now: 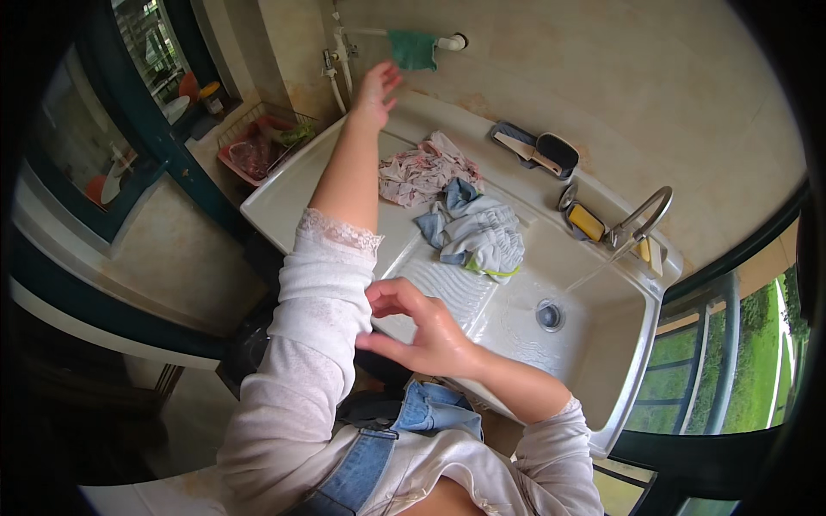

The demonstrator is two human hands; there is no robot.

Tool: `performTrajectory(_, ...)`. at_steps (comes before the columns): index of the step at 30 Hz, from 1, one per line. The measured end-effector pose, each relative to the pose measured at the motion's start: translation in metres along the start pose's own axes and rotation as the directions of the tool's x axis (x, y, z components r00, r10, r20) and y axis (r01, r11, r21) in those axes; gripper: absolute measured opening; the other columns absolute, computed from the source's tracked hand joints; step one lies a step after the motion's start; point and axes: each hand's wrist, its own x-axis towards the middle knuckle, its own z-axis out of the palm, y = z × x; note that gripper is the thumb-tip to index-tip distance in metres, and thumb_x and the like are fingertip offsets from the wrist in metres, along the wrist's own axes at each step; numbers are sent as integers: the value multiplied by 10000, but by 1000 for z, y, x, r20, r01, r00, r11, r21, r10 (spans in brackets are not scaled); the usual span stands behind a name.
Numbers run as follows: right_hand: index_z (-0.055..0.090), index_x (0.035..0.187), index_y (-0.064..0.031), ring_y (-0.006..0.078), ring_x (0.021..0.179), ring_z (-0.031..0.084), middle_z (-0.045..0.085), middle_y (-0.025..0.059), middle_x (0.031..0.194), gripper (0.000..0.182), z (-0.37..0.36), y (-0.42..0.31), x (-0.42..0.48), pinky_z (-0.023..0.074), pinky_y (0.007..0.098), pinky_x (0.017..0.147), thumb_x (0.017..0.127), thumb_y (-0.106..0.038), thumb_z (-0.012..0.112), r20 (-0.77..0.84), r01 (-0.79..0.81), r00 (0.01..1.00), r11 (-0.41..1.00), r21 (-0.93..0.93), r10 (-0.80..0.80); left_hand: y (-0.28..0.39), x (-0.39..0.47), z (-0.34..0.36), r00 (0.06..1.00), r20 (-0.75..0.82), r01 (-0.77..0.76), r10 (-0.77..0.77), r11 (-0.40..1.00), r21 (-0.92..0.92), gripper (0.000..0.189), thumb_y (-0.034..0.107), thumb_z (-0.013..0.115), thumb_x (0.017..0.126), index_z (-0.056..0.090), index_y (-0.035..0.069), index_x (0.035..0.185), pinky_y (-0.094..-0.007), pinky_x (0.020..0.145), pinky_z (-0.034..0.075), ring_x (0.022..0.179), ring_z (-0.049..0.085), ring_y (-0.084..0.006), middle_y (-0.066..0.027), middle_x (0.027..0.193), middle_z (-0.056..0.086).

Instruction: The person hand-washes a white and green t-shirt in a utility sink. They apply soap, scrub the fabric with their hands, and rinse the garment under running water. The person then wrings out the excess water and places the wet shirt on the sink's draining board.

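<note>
My left hand (377,93) is raised towards the wall, its fingers apart, near a green cloth (413,50) that hangs from a white pipe. Against the rolled white sleeve (322,290) of that arm rest the fingertips and thumb of my right hand (419,329), spread in a C shape. A crumpled pink and white garment (427,171) lies on the sink's drainboard. Beside it, a light-blue and grey garment (481,232) with a lime-green edge lies partly over the ribbed washboard (442,284). Water runs from the curved metal faucet (652,209) into the white basin (590,361).
On the sink's back ledge sit brushes (539,151) in a tray, a yellow soap bar (586,222) in a dish and another yellow bar near the faucet. A metal drain (550,315) is in the basin. A red basket (248,155) and a dark-green window frame (132,109) stand left.
</note>
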Motion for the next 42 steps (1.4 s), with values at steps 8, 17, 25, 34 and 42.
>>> performTrajectory(8,627,966,-1,112,820,581,649,44,887,153,14,-1,0,470,261,726,841,-50,701,494,-112,849,849,516,-188,42,31,-15,631,57,-381,774,245,892,275,206,605,803,600,130,1067,-525,960,379,968,588,-197,-25,1025,623)
performTrajectory(17,642,1027,-11,116,911,588,647,31,981,140,-56,66,-45,485,273,812,894,-51,622,584,-279,812,878,389,-1,-178,-135,104,86,992,-936,88,-334,110,220,195,620,799,665,150,1009,-505,1057,320,1047,588,-202,-49,1105,620)
performTrajectory(25,515,1272,-83,162,1057,586,605,66,1206,359,-246,157,-210,480,319,941,972,-275,475,-484,-55,462,569,821,743,-257,-166,76,618,781,-777,88,-83,624,419,299,758,735,637,154,1109,-477,980,367,1198,469,-313,-96,1246,523)
performTrajectory(34,539,1225,-73,241,1064,609,619,105,1175,555,-237,223,-197,487,404,953,908,-527,523,-224,195,557,136,971,799,-321,-231,107,525,842,-725,-128,451,520,246,168,743,759,623,100,963,-389,949,394,1066,494,-319,-135,1100,517)
performTrajectory(42,496,1273,-71,318,1050,605,599,131,1207,635,-276,238,-286,497,413,905,768,-384,721,-546,-570,266,586,575,795,-418,-263,105,460,674,-286,-579,621,729,485,289,699,836,505,102,1239,-402,1003,393,1157,483,-324,-158,1242,443)
